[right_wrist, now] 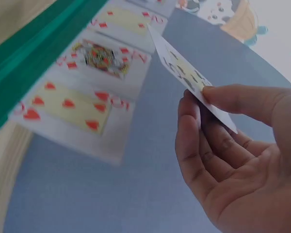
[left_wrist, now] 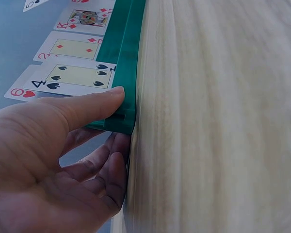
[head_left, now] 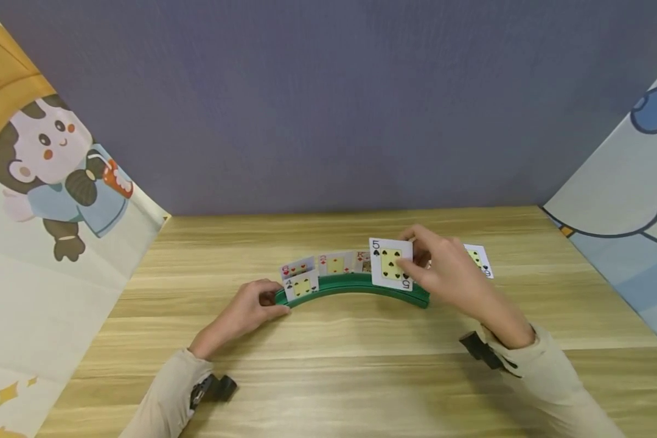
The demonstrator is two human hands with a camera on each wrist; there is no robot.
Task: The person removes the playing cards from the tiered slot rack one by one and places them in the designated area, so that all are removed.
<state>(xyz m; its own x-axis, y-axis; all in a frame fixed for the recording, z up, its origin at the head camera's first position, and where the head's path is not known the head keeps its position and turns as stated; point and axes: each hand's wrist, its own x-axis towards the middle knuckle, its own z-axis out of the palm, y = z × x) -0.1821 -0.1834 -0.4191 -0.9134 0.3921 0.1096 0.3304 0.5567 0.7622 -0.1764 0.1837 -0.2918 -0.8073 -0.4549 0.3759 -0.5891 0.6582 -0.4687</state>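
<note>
A curved green card holder [head_left: 345,283] stands on the table. My left hand [head_left: 249,307] grips its left end, with the thumb on the front face in the left wrist view. My right hand [head_left: 449,264] pinches a five of spades [head_left: 383,277] between thumb and fingers, raised in front of the holder's right part. In the slot stand a four of spades [left_wrist: 77,75] overlapping a six of hearts [left_wrist: 22,90], a two of diamonds [head_left: 335,263] and a king of diamonds [right_wrist: 102,58]. A five of hearts [right_wrist: 77,107] stands at the right end, hidden by the held card in the head view.
Partly behind my right hand, a card with black pips [head_left: 479,260] lies on the wooden table [head_left: 328,365]. A grey-blue panel [head_left: 328,121] rises at the back. Side panels with cartoon prints [head_left: 60,152] flank the table.
</note>
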